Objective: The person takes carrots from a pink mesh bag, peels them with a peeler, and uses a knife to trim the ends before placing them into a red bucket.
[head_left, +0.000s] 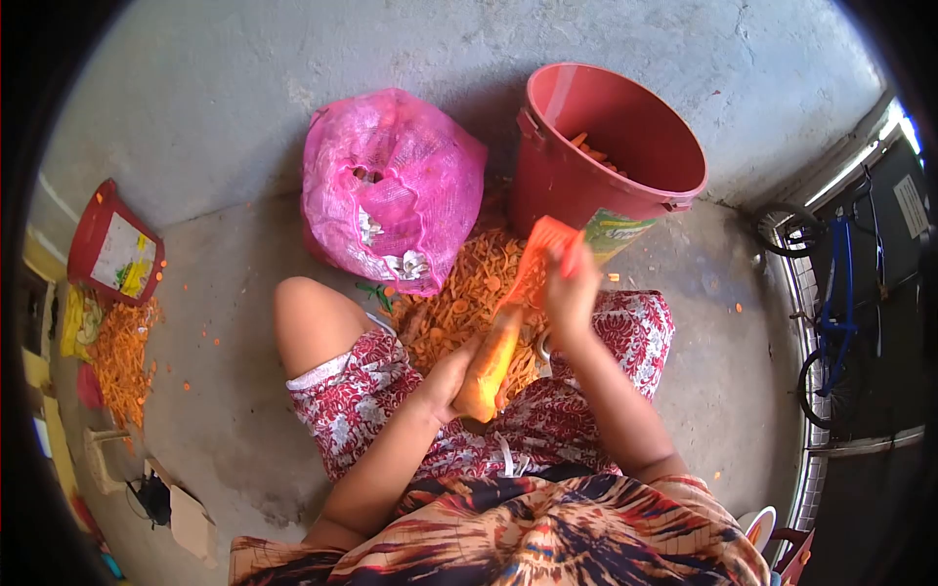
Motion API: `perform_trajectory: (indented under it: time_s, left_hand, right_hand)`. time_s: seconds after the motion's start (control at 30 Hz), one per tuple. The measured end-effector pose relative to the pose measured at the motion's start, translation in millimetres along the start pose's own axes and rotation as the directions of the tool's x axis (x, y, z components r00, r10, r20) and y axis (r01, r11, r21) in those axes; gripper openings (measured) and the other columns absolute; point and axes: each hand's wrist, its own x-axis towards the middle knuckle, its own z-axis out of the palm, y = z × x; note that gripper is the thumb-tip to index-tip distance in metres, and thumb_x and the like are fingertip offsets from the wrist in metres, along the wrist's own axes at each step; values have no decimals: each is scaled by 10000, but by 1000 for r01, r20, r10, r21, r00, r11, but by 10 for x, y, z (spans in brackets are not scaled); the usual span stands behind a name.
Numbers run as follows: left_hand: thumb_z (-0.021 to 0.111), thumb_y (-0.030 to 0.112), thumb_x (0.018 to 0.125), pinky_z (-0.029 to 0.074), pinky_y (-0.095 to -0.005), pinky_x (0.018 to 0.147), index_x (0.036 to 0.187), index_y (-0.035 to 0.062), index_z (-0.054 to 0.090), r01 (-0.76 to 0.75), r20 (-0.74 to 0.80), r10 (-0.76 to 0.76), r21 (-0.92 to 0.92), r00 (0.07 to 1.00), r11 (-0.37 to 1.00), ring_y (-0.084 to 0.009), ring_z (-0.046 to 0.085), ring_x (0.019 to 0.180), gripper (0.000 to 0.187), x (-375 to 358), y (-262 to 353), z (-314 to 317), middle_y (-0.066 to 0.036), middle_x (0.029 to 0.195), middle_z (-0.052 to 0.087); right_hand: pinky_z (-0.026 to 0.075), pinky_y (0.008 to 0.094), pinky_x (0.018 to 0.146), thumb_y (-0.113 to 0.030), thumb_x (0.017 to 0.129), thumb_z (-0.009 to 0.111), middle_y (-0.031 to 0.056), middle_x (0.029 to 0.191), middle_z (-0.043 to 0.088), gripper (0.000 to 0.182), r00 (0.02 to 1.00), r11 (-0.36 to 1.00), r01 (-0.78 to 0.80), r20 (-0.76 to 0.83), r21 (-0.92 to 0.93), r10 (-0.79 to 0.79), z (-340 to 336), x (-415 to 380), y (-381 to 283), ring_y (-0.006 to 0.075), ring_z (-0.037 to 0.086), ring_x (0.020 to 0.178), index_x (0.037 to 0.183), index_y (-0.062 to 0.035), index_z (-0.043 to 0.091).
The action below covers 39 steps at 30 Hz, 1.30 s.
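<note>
My left hand (452, 376) is wrapped round the lower end of a thick yellow-orange carrot (489, 366), which tilts up and away from me. At its far end, my right hand (571, 288) grips a bright orange tool (540, 256), blurred by motion, that looks like a peeler. Its blade cannot be made out. Beneath both hands, between my bent legs, lies a heap of carrot peelings (459, 303), with a few darker carrots partly visible among them.
A pink mesh sack (391, 176) stands against the wall beside a large red bucket (611, 127) with carrots inside. On the left, a smaller red bucket (115, 244) lies tipped by more orange peelings (122, 356). A blue bicycle (835, 303) is at the right.
</note>
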Motion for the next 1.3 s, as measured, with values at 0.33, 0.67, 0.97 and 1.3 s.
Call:
perform_trajectory:
  time_s: [0.33,0.67,0.97,1.3]
  left_hand:
    - [360,302,886,481,-333,655,1079,54,469,-69,-28,64,-298,998,952,-213,559,770,333,112,3,-52,-88,902,561]
    - [361,222,885,463,-297,740,1079,36,484,-222,-131,189,-326,973,919,-164,560,867,296,213,20,155,-73,982,568]
    - [393,340,850,483,-388,580,984,55,523,-84,78,106,-246,991,966,-239,586,680,341,191,-7,-41,-120,777,589]
    - [304,248,899,483,-306,713,1053,23,475,-260,-168,225,-232,960,937,-184,578,824,321,200,31,154,-93,953,568]
  right_hand:
    - [388,258,496,-96,830,510,26,591,459,108,960,949,-246,185,198,210,-168,-83,-477,88,426,540,771,-18,463]
    - [430,275,527,-108,826,527,109,669,568,115,949,929,-253,256,272,183,-55,-399,-591,128,529,582,824,-1,486]
    - [381,278,474,-49,811,501,53,589,467,84,999,987,7,-38,163,-1,-36,-179,-295,125,432,512,742,-24,461]
    - [410,327,476,-71,807,521,157,612,541,108,939,986,-151,321,73,120,-108,-460,-655,227,548,522,783,0,445]
